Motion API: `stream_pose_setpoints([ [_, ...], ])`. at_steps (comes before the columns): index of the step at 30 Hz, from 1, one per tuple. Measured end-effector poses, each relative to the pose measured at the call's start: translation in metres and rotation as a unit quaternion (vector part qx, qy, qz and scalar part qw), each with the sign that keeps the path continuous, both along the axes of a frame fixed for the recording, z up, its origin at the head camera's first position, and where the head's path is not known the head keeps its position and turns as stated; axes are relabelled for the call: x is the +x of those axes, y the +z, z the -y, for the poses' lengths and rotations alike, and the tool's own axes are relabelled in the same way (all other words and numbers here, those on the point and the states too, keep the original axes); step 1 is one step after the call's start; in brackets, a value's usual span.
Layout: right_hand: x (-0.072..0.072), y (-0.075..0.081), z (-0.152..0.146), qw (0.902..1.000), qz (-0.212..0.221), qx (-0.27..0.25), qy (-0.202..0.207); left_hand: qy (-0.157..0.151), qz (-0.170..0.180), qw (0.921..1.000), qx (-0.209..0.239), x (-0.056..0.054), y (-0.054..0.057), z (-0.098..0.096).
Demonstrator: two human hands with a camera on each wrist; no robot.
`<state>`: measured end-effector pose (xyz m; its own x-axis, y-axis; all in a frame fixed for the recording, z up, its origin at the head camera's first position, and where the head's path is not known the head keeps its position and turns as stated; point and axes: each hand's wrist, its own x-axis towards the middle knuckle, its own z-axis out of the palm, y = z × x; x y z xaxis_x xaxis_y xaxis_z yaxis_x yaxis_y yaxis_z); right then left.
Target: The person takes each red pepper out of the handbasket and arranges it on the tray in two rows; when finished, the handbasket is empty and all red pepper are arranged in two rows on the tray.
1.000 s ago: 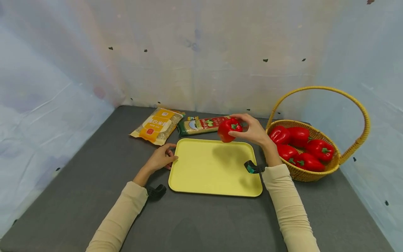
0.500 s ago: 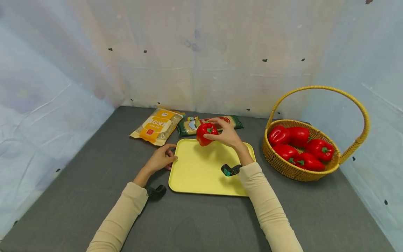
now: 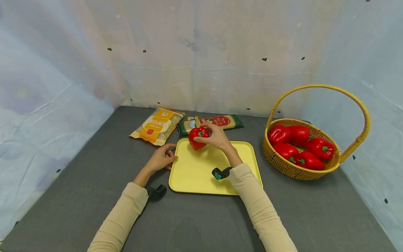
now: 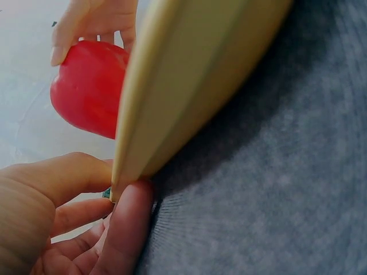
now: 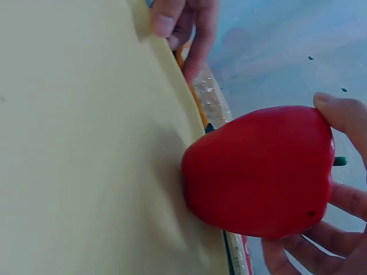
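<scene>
The right hand [image 3: 217,137] is closed round a red pepper [image 3: 196,140], thumb on one side and fingers on the other, with the pepper over the far left part of the yellow tray [image 3: 195,175]; whether its tip touches the tray, I cannot tell. The left hand [image 3: 160,159] pinches the tray's left rim between thumb and fingers. A black wrist device [image 3: 221,173] on the right wrist hangs over the tray, and the right sleeve [image 3: 256,203] crosses the tray's near right corner, hiding it. Just beyond the tray's far edge lies a green packet [image 3: 231,121], partly covered by the right hand and pepper, with a small yellow packet [image 3: 192,118] behind it. An orange-and-clear bag [image 3: 157,126] lies beyond the tray's far left corner, near the left hand. Right of the tray, apart from it, a wicker basket [image 3: 283,168] holds five more peppers [image 3: 280,134], its tall handle [image 3: 318,86] arching above them. All rest on a dark counter [image 3: 78,189], with a pale sheet [image 3: 189,77] beyond the tray.
</scene>
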<state>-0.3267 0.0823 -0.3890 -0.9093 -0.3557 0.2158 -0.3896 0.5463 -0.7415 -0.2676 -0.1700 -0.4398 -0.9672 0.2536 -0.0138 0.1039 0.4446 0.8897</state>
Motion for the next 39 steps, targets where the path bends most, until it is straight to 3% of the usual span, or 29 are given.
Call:
stream_pose_setpoints([
  [8, 0.002, -0.001, 0.006, 0.9999, -0.012, 0.001, -0.005, 0.004, 0.001, 0.9999, -0.01, 0.0, 0.001, 0.0],
  [16, 0.004, 0.001, 0.004, 0.9962, -0.012, 0.083, 0.022, 0.005, 0.004, 0.9999, -0.009, 0.001, 0.001, 0.0],
  [19, 0.004, 0.001, 0.002, 0.995, -0.011, 0.091, 0.04, 0.003, 0.003, 1.0, -0.009, 0.001, 0.001, 0.0],
  [26, 0.003, -0.006, 0.0, 0.9956, -0.026, 0.062, 0.066, 0.005, 0.003, 0.9999, -0.014, -0.001, -0.001, 0.001],
  [39, 0.007, -0.013, 0.013, 0.998, -0.005, -0.012, 0.062, 0.008, 0.003, 0.9999, -0.013, 0.0, 0.0, 0.001],
])
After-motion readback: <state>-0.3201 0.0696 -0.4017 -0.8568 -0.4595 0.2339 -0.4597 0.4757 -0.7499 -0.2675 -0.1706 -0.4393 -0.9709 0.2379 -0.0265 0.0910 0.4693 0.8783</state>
